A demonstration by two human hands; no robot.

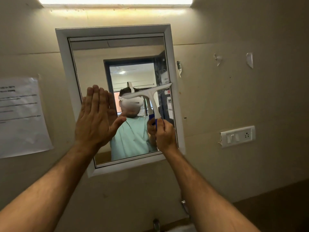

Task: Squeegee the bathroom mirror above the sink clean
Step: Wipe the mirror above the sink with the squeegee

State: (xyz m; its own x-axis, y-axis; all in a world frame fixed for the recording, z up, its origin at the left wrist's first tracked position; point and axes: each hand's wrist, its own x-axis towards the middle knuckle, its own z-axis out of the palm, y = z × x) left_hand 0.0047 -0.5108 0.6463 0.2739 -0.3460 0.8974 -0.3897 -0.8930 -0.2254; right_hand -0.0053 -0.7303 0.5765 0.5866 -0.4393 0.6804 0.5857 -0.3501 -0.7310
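R hand (164, 133) is curled tight round the blue grip of the squeegee (151, 97), low at the mirror's right edge, just inside the frame. Squeegee is white w/ a T-shaped head; handle runs up from the fist, blade bar tilted, its right end higher and reaching the frame's right side, left end dipping toward the middle of the glass. Blade looks to be against the glass, though actual contact can't be confirmed.

L hand (96, 118) is flat, fingers straight and together, thumb spread out to the right, palm facing the mirror (93, 67) at the lower-left part of the glass, overlapping the left frame edge. Whether the palm actually touches the glass can't be told. Both forearms bare, reaching up from the bottom corners.

Mirror is rectangular w/ a white frame (61, 47), hung on a beige wall. The reflection shows a person in a pale green top w/ a white headset, plus a doorway behind.

Left of the mirror, a printed paper sheet (21, 116) is stuck to the wall, text too blurred to read. Right of it, a white switch-and-socket plate (237, 136), and higher up some torn tape scraps (250, 60). A lit light strip (115, 0) runs along the top. A metal tap (156, 224) pokes up at the bottom edge, partly cut off.
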